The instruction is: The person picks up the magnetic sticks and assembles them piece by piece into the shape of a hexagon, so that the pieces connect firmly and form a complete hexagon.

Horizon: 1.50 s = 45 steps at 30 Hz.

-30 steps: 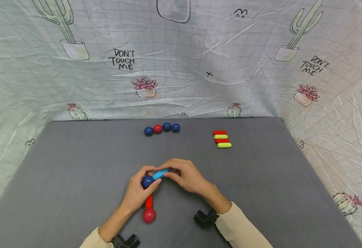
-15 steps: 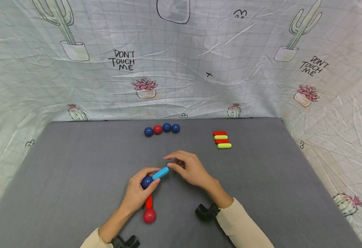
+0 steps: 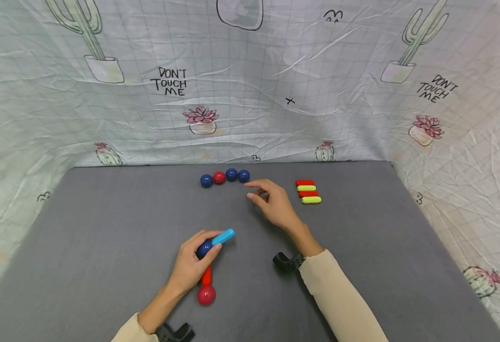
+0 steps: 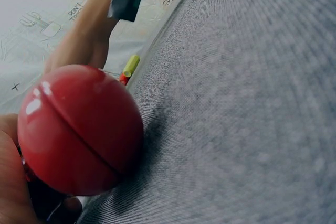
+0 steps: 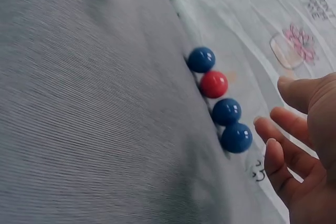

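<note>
My left hand (image 3: 187,262) grips a dark blue ball (image 3: 205,249) between thumb and fingers. From that ball a light blue rod (image 3: 224,236) sticks out toward the upper right. A red rod (image 3: 206,276) runs from under the hand down to a glossy red ball (image 3: 206,295), which looms large in the left wrist view. Holding nothing, my right hand (image 3: 273,204) hovers with thumb and fingers spread just short of the rightmost dark blue ball (image 3: 244,176). That ball ends a row with two more blue balls and a small red ball (image 5: 214,84).
Right of my right hand lies a stack of short rods, side by side: red rods (image 3: 304,183) alternating with yellow-green rods (image 3: 311,200). A patterned cloth (image 3: 250,118) rises behind the far edge of the grey table (image 3: 104,266).
My right hand has come away from the light blue rod and moved up and right toward the row of balls. The left hand keeps its grip on the blue ball.
</note>
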{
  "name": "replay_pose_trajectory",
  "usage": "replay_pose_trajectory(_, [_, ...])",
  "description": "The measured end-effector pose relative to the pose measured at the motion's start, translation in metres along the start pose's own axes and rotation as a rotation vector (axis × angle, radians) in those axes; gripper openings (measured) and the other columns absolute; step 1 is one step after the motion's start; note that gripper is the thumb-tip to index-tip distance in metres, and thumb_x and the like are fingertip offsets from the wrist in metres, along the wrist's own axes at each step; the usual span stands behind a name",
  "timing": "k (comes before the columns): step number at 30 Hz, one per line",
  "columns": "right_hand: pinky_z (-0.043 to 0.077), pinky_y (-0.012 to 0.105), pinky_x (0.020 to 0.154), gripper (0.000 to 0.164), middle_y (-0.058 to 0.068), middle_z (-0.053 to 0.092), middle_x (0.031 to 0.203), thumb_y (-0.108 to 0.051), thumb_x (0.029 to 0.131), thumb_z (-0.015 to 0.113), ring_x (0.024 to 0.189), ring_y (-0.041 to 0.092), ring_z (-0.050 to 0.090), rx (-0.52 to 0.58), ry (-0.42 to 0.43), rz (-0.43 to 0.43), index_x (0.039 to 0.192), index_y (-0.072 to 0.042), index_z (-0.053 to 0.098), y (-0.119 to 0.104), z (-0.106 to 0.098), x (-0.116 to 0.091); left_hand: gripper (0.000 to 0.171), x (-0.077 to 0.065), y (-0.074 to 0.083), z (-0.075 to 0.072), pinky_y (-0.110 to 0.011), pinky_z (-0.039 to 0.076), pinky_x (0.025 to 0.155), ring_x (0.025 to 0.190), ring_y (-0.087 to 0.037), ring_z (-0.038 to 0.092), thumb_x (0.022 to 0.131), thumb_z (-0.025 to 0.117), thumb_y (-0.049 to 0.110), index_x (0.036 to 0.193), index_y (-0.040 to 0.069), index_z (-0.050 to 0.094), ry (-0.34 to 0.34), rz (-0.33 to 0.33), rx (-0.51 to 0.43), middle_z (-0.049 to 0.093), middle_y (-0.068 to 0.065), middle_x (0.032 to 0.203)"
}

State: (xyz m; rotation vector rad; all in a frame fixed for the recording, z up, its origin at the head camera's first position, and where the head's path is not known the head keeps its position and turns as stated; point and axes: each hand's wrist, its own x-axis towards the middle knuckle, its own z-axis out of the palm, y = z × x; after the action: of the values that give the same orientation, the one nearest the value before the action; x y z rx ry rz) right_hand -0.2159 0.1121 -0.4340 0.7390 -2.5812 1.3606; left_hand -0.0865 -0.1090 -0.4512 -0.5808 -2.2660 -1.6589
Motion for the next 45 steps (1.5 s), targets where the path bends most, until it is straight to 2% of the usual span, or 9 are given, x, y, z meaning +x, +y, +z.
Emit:
replay_pose_trajectory(5, [0.05,0.033,0.072,0.028,0.002,0.06,0.117,-0.018,0.093,0.064,0.089,0.014,0.056,0.024,0.029,0.019,0.121,-0.011,0.065,0.01,-0.002,0.014,0.027,0.001,0.005,-0.002,-0.022,0.044,0.068,0.076,-0.018,0.054,0.083,0.065,-0.012,0.11,-0.003,0.066,-0.004,-0.001,-0.016,0.065,-0.012,0.095])
replay_pose_trajectory(9, [0.048,0.033,0.069,0.032,0.006,0.058,0.121,-0.017,0.094,0.063,0.09,0.017,0.056,-0.003,0.017,0.03,0.125,-0.009,0.062,0.015,0.0,0.02,0.027,0.001,0.005,-0.002,-0.022,0.044,0.068,0.077,-0.018,0.055,0.084,0.065,-0.011,0.11,-0.003,0.066,-0.001,0.006,-0.021,0.065,-0.012,0.096])
replay_pose_trajectory(16, [0.047,0.033,0.072,0.039,0.005,0.051,0.134,-0.013,0.093,0.063,0.1,0.023,0.055,-0.048,-0.029,0.052,0.132,-0.011,0.057,0.021,0.005,0.028,0.027,0.0,0.006,-0.001,-0.021,0.043,0.066,0.074,-0.019,0.055,0.083,0.066,-0.011,0.108,-0.003,0.066,-0.003,0.012,-0.01,0.065,-0.013,0.092])
replay_pose_trajectory(23, [0.048,0.036,0.078,0.044,0.009,0.042,0.144,-0.011,0.093,0.064,0.108,0.028,0.053,-0.104,-0.107,0.014,0.136,-0.008,0.053,0.024,0.012,0.035,0.026,0.0,0.007,0.0,-0.021,0.044,0.068,0.076,-0.019,0.056,0.083,0.066,-0.011,0.108,-0.003,0.066,-0.006,0.005,-0.02,0.065,-0.012,0.092])
replay_pose_trajectory(27, [0.046,0.039,0.087,0.048,0.008,0.037,0.148,-0.011,0.093,0.064,0.112,0.028,0.051,-0.144,-0.132,0.027,0.138,-0.009,0.05,0.024,0.015,0.035,0.025,0.0,0.007,0.001,-0.022,0.044,0.067,0.076,-0.019,0.056,0.084,0.066,-0.01,0.108,-0.003,0.067,-0.009,0.005,-0.018,0.065,-0.011,0.092])
replay_pose_trajectory(31, [0.039,0.043,0.096,0.046,0.009,0.041,0.144,-0.009,0.093,0.063,0.116,0.03,0.046,-0.189,-0.119,0.028,0.138,-0.01,0.051,0.026,0.017,0.034,0.025,0.001,0.007,0.001,-0.022,0.044,0.067,0.076,-0.018,0.056,0.084,0.066,-0.009,0.108,-0.002,0.067,-0.014,0.005,-0.02,0.065,-0.011,0.093])
replay_pose_trajectory(35, [0.038,0.045,0.095,0.043,0.01,0.048,0.135,-0.009,0.092,0.064,0.115,0.03,0.043,-0.213,-0.104,0.012,0.134,-0.012,0.056,0.027,0.019,0.033,0.025,0.001,0.006,0.001,-0.022,0.044,0.067,0.076,-0.018,0.056,0.085,0.066,-0.009,0.108,-0.002,0.067,-0.017,0.004,-0.019,0.065,-0.011,0.092])
replay_pose_trajectory(38, [0.039,0.043,0.092,0.038,0.009,0.053,0.129,-0.01,0.091,0.065,0.11,0.028,0.045,-0.214,-0.105,0.004,0.129,-0.014,0.06,0.026,0.021,0.032,0.024,0.001,0.006,0.0,-0.022,0.044,0.067,0.075,-0.018,0.056,0.084,0.066,-0.009,0.108,-0.002,0.067,-0.019,0.003,-0.013,0.065,-0.011,0.092])
replay_pose_trajectory(45, [0.039,0.042,0.094,0.032,0.009,0.058,0.124,-0.011,0.091,0.066,0.11,0.025,0.05,-0.182,-0.126,0.004,0.123,-0.012,0.064,0.023,0.023,0.029,0.025,0.001,0.006,-0.002,-0.022,0.044,0.067,0.076,-0.018,0.056,0.084,0.066,-0.01,0.108,-0.002,0.067,-0.019,-0.012,-0.005,0.065,-0.011,0.092])
